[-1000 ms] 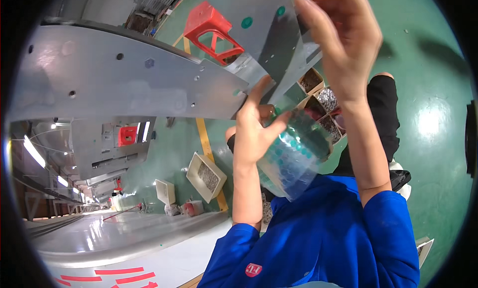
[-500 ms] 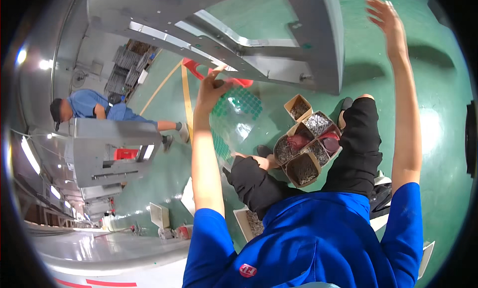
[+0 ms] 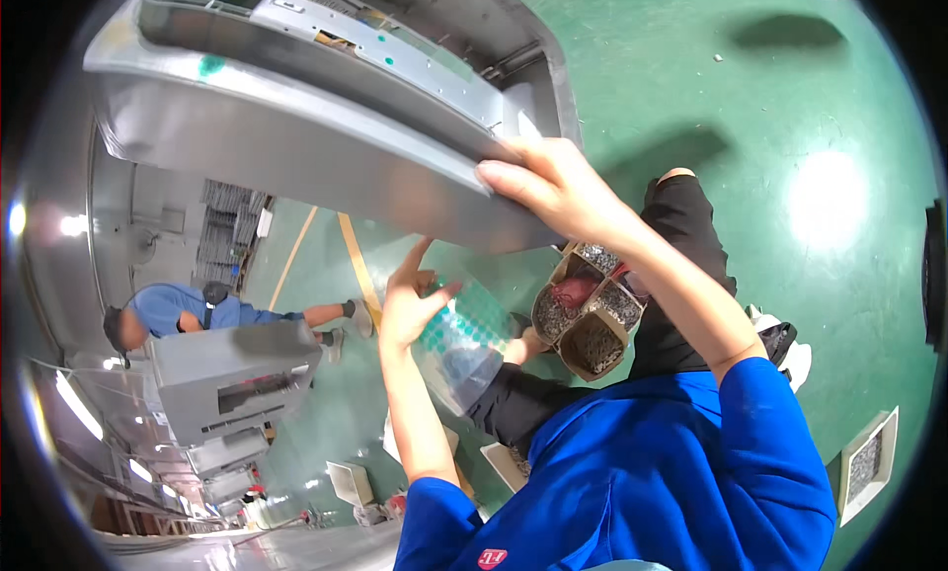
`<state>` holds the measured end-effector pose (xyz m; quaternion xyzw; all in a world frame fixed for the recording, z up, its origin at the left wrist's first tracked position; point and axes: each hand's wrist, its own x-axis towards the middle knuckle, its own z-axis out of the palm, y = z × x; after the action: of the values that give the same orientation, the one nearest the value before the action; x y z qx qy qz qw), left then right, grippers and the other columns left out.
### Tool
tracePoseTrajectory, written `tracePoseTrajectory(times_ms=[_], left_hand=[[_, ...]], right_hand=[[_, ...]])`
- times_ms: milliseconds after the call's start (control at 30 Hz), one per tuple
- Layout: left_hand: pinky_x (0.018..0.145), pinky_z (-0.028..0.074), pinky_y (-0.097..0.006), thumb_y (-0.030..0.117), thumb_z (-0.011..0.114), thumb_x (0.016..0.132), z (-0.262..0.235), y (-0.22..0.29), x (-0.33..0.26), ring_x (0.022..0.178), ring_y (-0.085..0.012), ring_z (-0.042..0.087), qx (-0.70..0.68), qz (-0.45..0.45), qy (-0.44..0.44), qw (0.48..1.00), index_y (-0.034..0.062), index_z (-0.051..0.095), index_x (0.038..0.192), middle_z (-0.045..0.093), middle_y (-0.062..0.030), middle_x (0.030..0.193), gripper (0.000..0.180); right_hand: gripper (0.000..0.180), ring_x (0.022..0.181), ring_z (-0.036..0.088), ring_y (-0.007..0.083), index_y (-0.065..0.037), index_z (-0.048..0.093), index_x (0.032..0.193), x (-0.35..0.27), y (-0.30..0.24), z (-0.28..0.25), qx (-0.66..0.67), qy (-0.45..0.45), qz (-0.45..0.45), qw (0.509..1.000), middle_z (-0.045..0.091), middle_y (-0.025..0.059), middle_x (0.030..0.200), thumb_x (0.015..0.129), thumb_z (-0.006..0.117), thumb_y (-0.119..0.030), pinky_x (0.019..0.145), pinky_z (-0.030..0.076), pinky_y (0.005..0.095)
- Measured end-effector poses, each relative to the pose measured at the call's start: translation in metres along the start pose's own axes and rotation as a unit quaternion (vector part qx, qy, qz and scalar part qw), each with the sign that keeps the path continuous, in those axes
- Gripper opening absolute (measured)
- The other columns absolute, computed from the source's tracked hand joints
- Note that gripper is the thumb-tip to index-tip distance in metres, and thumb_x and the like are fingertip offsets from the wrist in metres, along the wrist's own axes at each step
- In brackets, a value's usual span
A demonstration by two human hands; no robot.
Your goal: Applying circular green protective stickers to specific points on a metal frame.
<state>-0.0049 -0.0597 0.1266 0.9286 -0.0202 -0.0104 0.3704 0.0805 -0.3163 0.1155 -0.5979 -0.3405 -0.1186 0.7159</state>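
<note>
A large grey metal housing (image 3: 296, 146) fills the upper left and centre, tilted, with a hollow, slotted inside. My right hand (image 3: 553, 181) grips its near right edge, thumb on the outer face and fingers over the rim. Below the housing's lower edge is my left hand (image 3: 405, 304), with its fingertips close to the metal. A clear plastic sheet of green round stickers (image 3: 464, 324) hangs from my left hand, beside the thumb. Exactly where the fingers pinch the sheet is hidden. Small green dots (image 3: 211, 66) stick to the housing.
By my feet stand open cardboard boxes (image 3: 592, 344) of small metal parts, one with a red bag. A white bin of parts (image 3: 867, 462) sits at right. To the left, a person in blue (image 3: 173, 309) leans at another grey housing (image 3: 232, 373). Yellow lines (image 3: 357, 260) mark the green floor.
The housing has turned and come lower and nearer, showing its hollow side. My right hand has swung from the far right onto its edge. My left hand and the sticker sheet have moved down.
</note>
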Motion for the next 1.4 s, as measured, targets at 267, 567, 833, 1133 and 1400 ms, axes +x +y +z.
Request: tracePoseTrajectory(times_ms=[267,567,833,1133,1400], left_hand=[[0.049,0.022,-0.02,0.001,0.075,0.07,0.016,0.014,-0.008,0.051,-0.0017,0.029,-0.007,-0.006,0.005,1.0,0.0062,0.045,0.142,0.033,0.0086,0.055,0.078],[0.048,0.023,-0.02,0.004,0.077,0.071,0.03,0.034,-0.022,0.051,-0.0015,0.031,-0.025,-0.014,0.027,0.999,-0.0009,0.043,0.14,0.038,0.0072,0.056,0.078],[0.048,0.023,-0.019,0.002,0.075,0.073,0.048,0.038,-0.039,0.052,0.0003,0.033,-0.119,-0.038,0.057,0.99,-0.0016,0.044,0.139,0.039,0.0101,0.056,0.073],[0.059,0.038,-0.018,0.0,0.074,0.073,0.054,0.032,-0.053,0.062,-0.0031,0.052,-0.129,-0.054,0.099,0.985,-0.0025,0.043,0.136,0.057,0.0047,0.065,0.071],[0.09,0.045,-0.026,-0.001,0.075,0.074,0.048,0.03,-0.057,0.107,-0.0126,0.056,-0.221,-0.026,0.075,0.972,-0.0013,0.042,0.133,0.059,-0.0062,0.118,0.067]], right_hand=[[0.014,0.058,0.052,0.0342,0.001,0.058,0.091,-0.01,-0.017,0.033,-0.08,0.05,0.009,0.996,0.052,0.0193,0.066,0.094,0.056,-0.013,0.057,0.042,0.0412],[0.013,0.077,0.057,0.0414,0.001,0.054,0.095,-0.024,-0.027,0.037,-0.058,0.067,-0.013,0.996,0.055,0.0208,0.082,0.09,0.058,-0.011,0.065,0.045,0.0439],[0.024,0.083,0.059,0.0385,0.001,0.054,0.093,-0.03,-0.028,0.042,-0.023,0.056,-0.009,0.998,0.058,0.018,0.085,0.088,0.059,-0.022,0.069,0.047,0.0458],[0.029,0.086,0.059,0.0397,0.0,0.052,0.096,-0.033,-0.02,0.052,0.02,0.049,-0.013,0.999,0.059,0.0192,0.09,0.086,0.063,-0.025,0.072,0.047,0.0461],[0.026,0.086,0.056,0.0373,-0.001,0.049,0.093,-0.032,-0.018,0.066,0.025,0.054,-0.042,0.997,0.055,0.0163,0.088,0.084,0.064,-0.019,0.069,0.046,0.0457]])
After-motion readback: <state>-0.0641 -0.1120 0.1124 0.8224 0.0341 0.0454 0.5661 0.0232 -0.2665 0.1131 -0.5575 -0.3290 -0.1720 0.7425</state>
